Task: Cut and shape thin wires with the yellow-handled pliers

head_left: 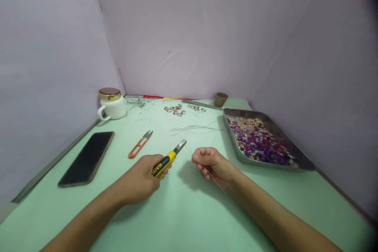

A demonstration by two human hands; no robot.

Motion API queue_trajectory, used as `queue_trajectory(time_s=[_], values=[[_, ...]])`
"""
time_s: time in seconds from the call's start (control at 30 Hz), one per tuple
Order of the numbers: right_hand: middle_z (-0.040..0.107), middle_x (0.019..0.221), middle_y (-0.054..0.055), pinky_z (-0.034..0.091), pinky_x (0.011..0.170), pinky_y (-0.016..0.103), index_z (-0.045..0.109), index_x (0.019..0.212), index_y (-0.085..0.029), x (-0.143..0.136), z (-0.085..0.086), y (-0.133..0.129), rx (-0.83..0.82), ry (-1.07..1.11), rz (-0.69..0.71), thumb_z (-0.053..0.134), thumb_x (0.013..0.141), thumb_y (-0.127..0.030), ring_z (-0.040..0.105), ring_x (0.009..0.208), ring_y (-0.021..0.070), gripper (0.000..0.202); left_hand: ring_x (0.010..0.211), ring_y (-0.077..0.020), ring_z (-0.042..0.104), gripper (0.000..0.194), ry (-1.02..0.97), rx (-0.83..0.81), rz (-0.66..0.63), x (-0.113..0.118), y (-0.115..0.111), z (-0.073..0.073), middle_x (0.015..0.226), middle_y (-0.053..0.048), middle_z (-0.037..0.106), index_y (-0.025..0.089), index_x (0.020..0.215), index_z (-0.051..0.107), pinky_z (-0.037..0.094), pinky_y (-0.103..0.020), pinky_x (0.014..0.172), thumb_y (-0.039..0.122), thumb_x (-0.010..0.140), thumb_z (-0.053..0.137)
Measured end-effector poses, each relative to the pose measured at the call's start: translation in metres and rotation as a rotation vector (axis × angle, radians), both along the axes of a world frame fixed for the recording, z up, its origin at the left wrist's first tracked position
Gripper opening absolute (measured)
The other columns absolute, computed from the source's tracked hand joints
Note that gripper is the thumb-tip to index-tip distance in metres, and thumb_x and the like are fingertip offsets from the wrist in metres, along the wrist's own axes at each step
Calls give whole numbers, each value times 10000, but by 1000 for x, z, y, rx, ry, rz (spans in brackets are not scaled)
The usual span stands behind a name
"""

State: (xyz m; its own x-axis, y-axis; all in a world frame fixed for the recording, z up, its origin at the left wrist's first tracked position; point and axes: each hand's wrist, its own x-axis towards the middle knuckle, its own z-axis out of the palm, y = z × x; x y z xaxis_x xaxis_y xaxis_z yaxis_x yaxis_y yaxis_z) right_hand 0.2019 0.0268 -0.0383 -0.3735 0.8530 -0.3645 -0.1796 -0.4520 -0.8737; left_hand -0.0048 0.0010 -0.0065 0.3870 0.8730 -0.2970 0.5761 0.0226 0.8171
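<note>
My left hand (144, 177) is wrapped round the yellow-and-black handles of a pair of pliers (165, 163). The metal jaws point up and to the right, and one end of a thin wire (189, 149) meets their tip. Across from it, my right hand (211, 163) pinches the same wire between thumb and fingers. The wire's other end trails below that hand toward the wrist. Orange thread snips (138, 147) lie just beyond my left hand. Several loose wires (195, 127) are spread on the table past the pliers.
At right sits a metal tray (236, 147) of mixed beads (260, 141). Beaded wire pieces (177, 110), a small brown cup (221, 99) and a tangle of wire scraps (137, 103) are at the back. A phone (87, 159) and a lidded white mug (113, 108) stand left.
</note>
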Motion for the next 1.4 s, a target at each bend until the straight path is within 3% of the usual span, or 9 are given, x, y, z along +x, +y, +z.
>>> queue_trajectory(time_s=[0.23, 0.33, 0.43, 0.53, 0.9, 1.17, 1.27, 1.33, 1.4], values=[[486, 427, -42, 227, 304, 125, 526, 566, -131, 1, 1, -2, -5, 37, 14, 628, 562, -194, 357, 324, 16, 120, 725, -175, 512, 344, 14, 93, 316, -27, 20, 8, 791, -20, 544, 165, 849, 507, 361, -244, 576, 125, 518, 424], [480, 421, -46, 237, 311, 128, 526, 577, -131, 2, -2, -1, -21, 44, -11, 644, 573, -218, 349, 323, 16, 147, 650, -137, 467, 277, 0, 78, 227, -30, 20, 9, 745, 8, 509, 180, 781, 487, 319, -217, 513, 110, 523, 415], [472, 414, -51, 235, 311, 132, 521, 582, -133, 2, -5, 0, -33, 76, -15, 652, 571, -219, 343, 321, 17, 157, 531, -94, 351, 195, 26, 30, 29, -19, 11, 7, 619, 46, 387, 187, 671, 425, 241, -200, 437, 88, 506, 393], [471, 411, -50, 232, 307, 137, 509, 568, -136, 2, -6, 1, -33, 90, -7, 655, 576, -222, 340, 317, 20, 170, 526, -89, 326, 219, 41, 8, -61, -6, 2, 4, 599, 54, 347, 191, 666, 397, 244, -197, 440, 70, 485, 371], [474, 413, -49, 232, 305, 134, 512, 573, -132, 2, -6, 1, -30, 125, -2, 668, 577, -222, 344, 319, 19, 180, 501, -77, 289, 220, 19, -3, -43, -7, 2, 3, 578, 63, 313, 194, 669, 379, 225, -184, 412, 61, 495, 361], [467, 408, -53, 221, 301, 129, 514, 577, -134, 2, -5, 2, -7, 135, 11, 678, 568, -246, 326, 315, 15, 199, 514, -88, 358, 170, 5, -11, 15, -2, 2, 4, 572, 52, 409, 173, 653, 460, 256, -198, 446, 88, 517, 403], [469, 410, -50, 207, 297, 126, 514, 565, -134, 3, -4, 0, 3, 146, 41, 677, 556, -230, 321, 315, 13, 189, 559, -107, 437, 212, -60, -42, 125, -13, 11, 4, 626, 37, 486, 168, 696, 491, 302, -204, 481, 90, 507, 437], [471, 413, -49, 206, 295, 126, 518, 560, -134, 3, -4, -1, 11, 144, 56, 670, 549, -208, 326, 317, 15, 169, 659, -141, 501, 248, -93, 29, 311, -26, 20, 5, 714, 6, 548, 165, 747, 506, 361, -230, 570, 96, 517, 445], [475, 417, -46, 210, 295, 125, 520, 557, -134, 3, -3, -2, 18, 122, 47, 663, 553, -197, 334, 319, 17, 156, 658, -156, 509, 187, -15, 120, 469, -38, 27, 5, 666, 0, 549, 159, 698, 506, 363, -251, 596, 110, 524, 460]])
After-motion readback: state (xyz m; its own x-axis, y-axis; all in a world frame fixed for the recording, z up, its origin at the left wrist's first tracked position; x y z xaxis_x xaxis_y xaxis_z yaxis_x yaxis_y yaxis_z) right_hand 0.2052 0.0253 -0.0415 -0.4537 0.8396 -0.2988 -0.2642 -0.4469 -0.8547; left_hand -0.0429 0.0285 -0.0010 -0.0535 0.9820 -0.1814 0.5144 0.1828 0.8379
